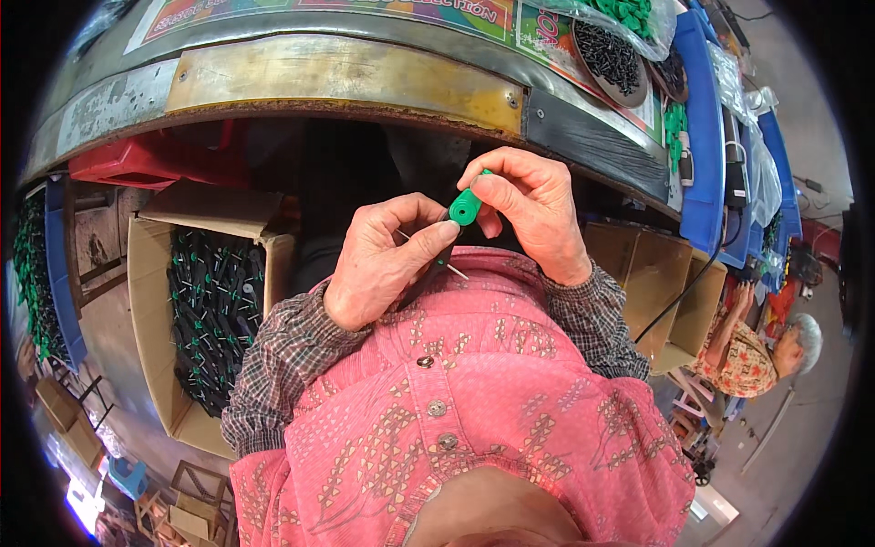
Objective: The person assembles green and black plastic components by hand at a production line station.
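Above my lap, both hands meet in front of the table edge. My right hand (538, 205) is closed, thumb and fingers pinching a small green plastic piece (465, 208) with a ringed round face and a dark hole in it. My left hand (390, 258) is closed too, and its thumb tip touches the green piece's left side. From under the left fingers a thin metal rod (458, 272) sticks out beside a bit of dark and green plastic. Most of that part is hidden behind the hand.
At left, a cardboard box (150, 310) holds many black-and-green parts with metal pins. Another open carton (652, 292) stands at right. On the table are a bowl of small black pieces (609, 59) and a bag of green ones (629, 14). Another person (752, 356) sits far right.
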`<state>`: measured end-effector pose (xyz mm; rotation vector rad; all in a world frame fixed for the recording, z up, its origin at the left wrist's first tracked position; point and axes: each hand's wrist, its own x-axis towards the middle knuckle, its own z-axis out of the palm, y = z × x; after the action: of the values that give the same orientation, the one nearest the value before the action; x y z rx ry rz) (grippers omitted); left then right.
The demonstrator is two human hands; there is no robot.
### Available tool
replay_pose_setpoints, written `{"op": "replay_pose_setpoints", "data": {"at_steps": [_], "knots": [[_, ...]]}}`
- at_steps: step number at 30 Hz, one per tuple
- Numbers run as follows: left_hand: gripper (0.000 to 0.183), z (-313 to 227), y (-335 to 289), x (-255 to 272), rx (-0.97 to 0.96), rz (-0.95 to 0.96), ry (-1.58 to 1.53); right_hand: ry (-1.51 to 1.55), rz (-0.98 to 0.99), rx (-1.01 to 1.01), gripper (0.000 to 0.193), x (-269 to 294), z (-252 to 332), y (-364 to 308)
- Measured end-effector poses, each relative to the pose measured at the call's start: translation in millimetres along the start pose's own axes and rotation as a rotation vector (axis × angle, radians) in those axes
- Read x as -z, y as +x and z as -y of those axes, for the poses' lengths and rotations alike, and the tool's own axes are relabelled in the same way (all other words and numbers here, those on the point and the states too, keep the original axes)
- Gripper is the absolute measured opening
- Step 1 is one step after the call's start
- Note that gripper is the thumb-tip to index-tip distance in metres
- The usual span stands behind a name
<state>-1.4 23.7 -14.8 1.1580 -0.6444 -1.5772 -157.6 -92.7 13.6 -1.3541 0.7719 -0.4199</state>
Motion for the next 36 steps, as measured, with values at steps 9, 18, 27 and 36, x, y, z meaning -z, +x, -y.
{"op": "replay_pose_setpoints", "data": {"at_steps": [9,18,27,36], "knots": [[0.016,7.4,-1.2,-2.5,-0.004,-0.046,-0.043,0.033,0.007,-0.011,0.014,-2.4,-10.4,1.2],[0.015,9.3,3.1,-3.7,-0.017,-0.058,-0.038,0.042,0.014,-0.01,0.017,-1.7,-14.6,3.2],[0.013,-4.5,6.0,-4.5,-0.074,-0.105,0.091,-0.11,-0.098,0.097,0.019,-6.9,7.7,-1.3],[0.011,-13.3,9.2,-5.1,-0.145,-0.149,0.026,-0.772,-0.421,0.515,0.02,41.4,46.6,-0.6]]}}
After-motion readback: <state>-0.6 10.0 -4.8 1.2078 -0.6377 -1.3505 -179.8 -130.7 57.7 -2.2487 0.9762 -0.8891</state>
